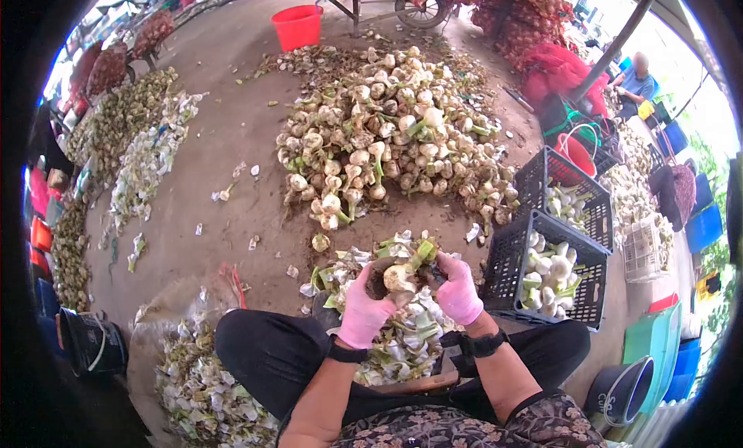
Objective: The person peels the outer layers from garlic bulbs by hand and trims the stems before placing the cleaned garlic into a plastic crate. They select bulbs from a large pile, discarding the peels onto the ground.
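Both of my hands wear pink gloves with dark fingertips and meet above a heap of peeled skins (418, 332) between my knees. My left hand (367, 307) is closed on the left side of a garlic bulb (399, 278), which has a short green stem pointing up to the right. On the stem side, my right hand (458, 290) is bent around with its fingertips close to the stem; whether they touch it is hard to see. Beyond my hands lies a big pile of untrimmed garlic bulbs (387, 130).
At my right stand two black crates, the nearer crate (507, 270) holding white bulbs. A red bucket (297, 28) is behind the pile, a black bucket (91, 343) at far left. Peelings (205, 386) lie left of my leg. A person (636, 85) sits at upper right.
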Tool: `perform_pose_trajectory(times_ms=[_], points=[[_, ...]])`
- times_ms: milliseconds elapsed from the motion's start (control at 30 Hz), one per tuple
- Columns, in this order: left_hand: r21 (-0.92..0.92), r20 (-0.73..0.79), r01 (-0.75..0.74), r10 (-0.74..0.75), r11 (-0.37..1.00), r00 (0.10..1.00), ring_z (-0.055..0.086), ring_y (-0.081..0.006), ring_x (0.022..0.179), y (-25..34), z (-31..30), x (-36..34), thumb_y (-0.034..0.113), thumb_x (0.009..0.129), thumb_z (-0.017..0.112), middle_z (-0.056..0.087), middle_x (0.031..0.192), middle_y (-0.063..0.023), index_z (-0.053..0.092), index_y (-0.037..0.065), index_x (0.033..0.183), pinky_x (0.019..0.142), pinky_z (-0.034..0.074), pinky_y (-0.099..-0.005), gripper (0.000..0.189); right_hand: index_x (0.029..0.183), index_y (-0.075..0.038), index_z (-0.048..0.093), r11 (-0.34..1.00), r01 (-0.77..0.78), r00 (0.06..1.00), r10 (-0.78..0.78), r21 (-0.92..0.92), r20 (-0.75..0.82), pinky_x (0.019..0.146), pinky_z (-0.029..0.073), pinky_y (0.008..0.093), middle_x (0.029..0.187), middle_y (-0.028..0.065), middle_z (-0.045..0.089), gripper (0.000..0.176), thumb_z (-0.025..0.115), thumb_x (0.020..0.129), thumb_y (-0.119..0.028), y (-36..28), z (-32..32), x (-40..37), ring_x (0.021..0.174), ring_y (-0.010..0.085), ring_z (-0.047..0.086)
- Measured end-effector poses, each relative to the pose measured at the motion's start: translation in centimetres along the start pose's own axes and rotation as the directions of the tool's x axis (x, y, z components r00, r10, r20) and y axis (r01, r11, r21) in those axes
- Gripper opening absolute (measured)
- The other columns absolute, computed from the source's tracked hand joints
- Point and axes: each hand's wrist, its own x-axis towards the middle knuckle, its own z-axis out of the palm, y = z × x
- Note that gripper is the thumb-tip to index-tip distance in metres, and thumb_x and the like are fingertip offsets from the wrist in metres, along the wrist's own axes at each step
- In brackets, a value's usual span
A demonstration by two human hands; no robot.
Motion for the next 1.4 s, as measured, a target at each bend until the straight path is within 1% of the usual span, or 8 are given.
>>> perform_pose_trajectory(times_ms=[233,300,433,567,933,1033,1100,1400], points=[[-0.562,0.149,0.199,-0.139,0.802,0.979,0.059,-0.0214,0.102,-0.8,0.0,-0.3,0.025,0.094,0.049,0.059,0.113,-0.009,0.049,0.002,0.123,0.088,0.049,-0.0363,0.037,0.11,0.003,0.06,0.998,-0.041,0.999,0.041,0.055,-0.011,0.08,0.048,0.0276,0.094,0.0061,0.067,0.028,0.059,0.082,0.004,-0.4,-0.5,-0.5,0.086,0.0103,0.059],[-0.724,0.135,0.396,-0.447,0.564,0.884,0.061,-0.0229,0.098,-0.5,-0.5,-0.3,0.039,0.096,0.042,0.061,0.112,-0.0082,0.051,0.006,0.122,0.082,0.052,-0.0386,0.043,0.111,0.005,0.059,0.977,-0.12,0.992,0.123,0.177,-0.006,0.084,0.046,0.0254,0.1,0.0072,0.066,0.033,0.051,0.08,0.012,-0.5,-0.2,-0.8,0.091,0.0089,0.057],[-0.626,0.162,0.365,-0.342,0.689,0.925,0.062,-0.024,0.095,-1.4,-0.6,0.0,0.049,0.094,0.04,0.062,0.11,-0.0075,0.052,0.009,0.121,0.079,0.053,-0.0386,0.05,0.112,0.004,0.059,0.989,-0.147,0.989,0.148,0.027,-0.019,0.082,0.047,0.0249,0.1,0.0056,0.066,0.027,0.06,0.086,0.002,-0.4,-0.7,-1.0,0.09,0.0105,0.059],[-0.31,-0.011,0.227,-0.242,0.924,0.97,0.061,-0.0181,0.097,-0.8,0.3,-0.1,0.016,0.088,0.063,0.061,0.109,-0.0081,0.05,0.003,0.12,0.082,0.053,-0.0318,0.037,0.111,0.005,0.06,0.987,-0.132,0.99,0.136,0.09,-0.045,0.081,0.047,0.0252,0.098,0.007,0.066,0.03,0.051,0.083,0.011,-0.6,-0.6,-1.0,0.089,0.0091,0.058],[-0.503,0.285,0.343,-0.222,0.793,0.932,0.052,-0.0173,0.115,0.6,0.3,-1.4,-0.018,0.076,0.057,0.051,0.127,-0.0062,0.039,0.004,0.136,0.095,0.046,-0.0305,0.066,0.105,0.004,0.062,0.82,-0.226,0.929,0.019,-0.526,-0.369,0.081,0.049,0.0286,0.093,0.014,0.067,0.043,0.042,0.067,0.012,3.9,-3.1,2.0,0.091,0.0205,0.064],[-0.501,0.189,0.276,-0.207,0.82,0.96,0.051,-0.0172,0.116,-0.4,0.7,-1.1,-0.016,0.076,0.059,0.05,0.129,-0.0058,0.039,0.005,0.135,0.097,0.045,-0.0311,0.065,0.114,0.003,0.058,0.843,0.001,0.977,-0.114,-0.538,-0.178,0.092,0.045,0.0297,0.113,0.014,0.061,0.044,0.049,0.071,0.012,3.6,-3.5,0.1,0.108,0.0205,0.058],[-0.413,0.156,0.232,-0.183,0.881,0.971,0.051,-0.0169,0.116,-0.9,1.0,-0.8,-0.013,0.076,0.064,0.051,0.128,-0.0061,0.04,0.004,0.134,0.097,0.044,-0.0313,0.065,0.122,0.0,0.054,0.968,-0.183,0.981,0.167,0.174,0.103,0.098,0.042,0.0301,0.132,0.014,0.048,0.046,0.055,0.077,0.011,0.6,-3.4,-0.2,0.12,0.0197,0.049],[-0.311,0.124,0.18,-0.148,0.933,0.981,0.058,-0.0185,0.106,-2.0,0.7,-0.5,0.011,0.074,0.078,0.057,0.118,-0.0086,0.043,0.001,0.13,0.092,0.048,-0.0312,0.067,0.102,-0.003,0.067,0.942,0.034,0.999,-0.037,-0.333,-0.005,0.079,0.049,0.0299,0.091,0.0152,0.066,0.039,0.056,0.066,0.008,-3.0,-2.2,-1.1,0.088,0.0265,0.065]])
